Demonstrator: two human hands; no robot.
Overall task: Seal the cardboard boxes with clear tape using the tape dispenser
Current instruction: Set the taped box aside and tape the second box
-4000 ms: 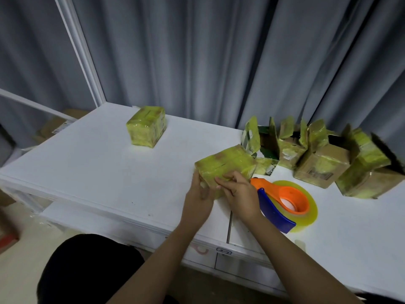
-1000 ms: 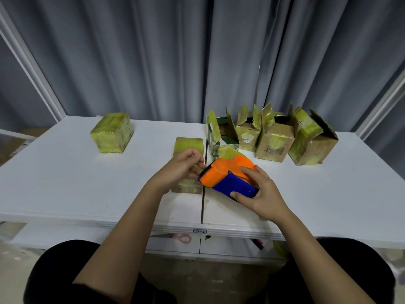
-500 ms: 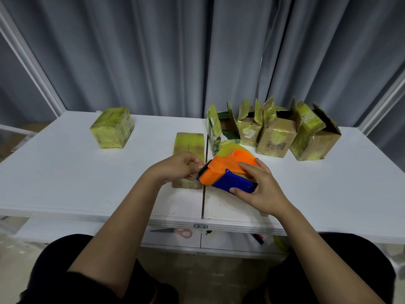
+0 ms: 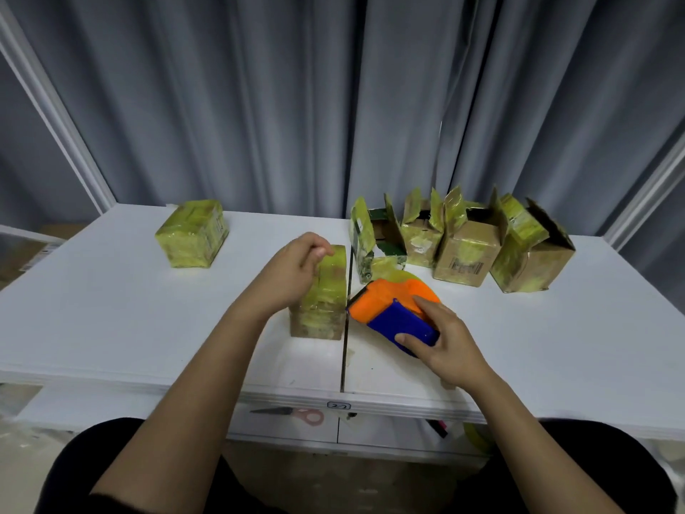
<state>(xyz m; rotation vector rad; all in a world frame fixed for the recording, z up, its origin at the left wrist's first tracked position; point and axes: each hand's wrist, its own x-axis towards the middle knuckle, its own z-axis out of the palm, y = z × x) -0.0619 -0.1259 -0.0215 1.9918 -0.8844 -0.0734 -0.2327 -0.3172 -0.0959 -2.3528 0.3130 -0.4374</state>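
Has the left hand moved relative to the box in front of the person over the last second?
Yes. The left hand has gone from the box's near end by the tape dispenser to its far top edge, fingers curled there.

White tabletop (image 4: 111, 309), with a dark seam down its middle. The tape dispenser (image 4: 393, 313) shows a bright orange front and a deep blue handle, a yellow-green roll behind. The closed box (image 4: 322, 294) by the seam gleams yellow-green over brown card; the far box (image 4: 191, 239) matches. The open boxes (image 4: 463, 246) are plain brown, flaps yellow-green, one with a black barcode. Grey curtain (image 4: 259, 98) behind. Pink-handled scissors (image 4: 293, 414) on the white shelf below.
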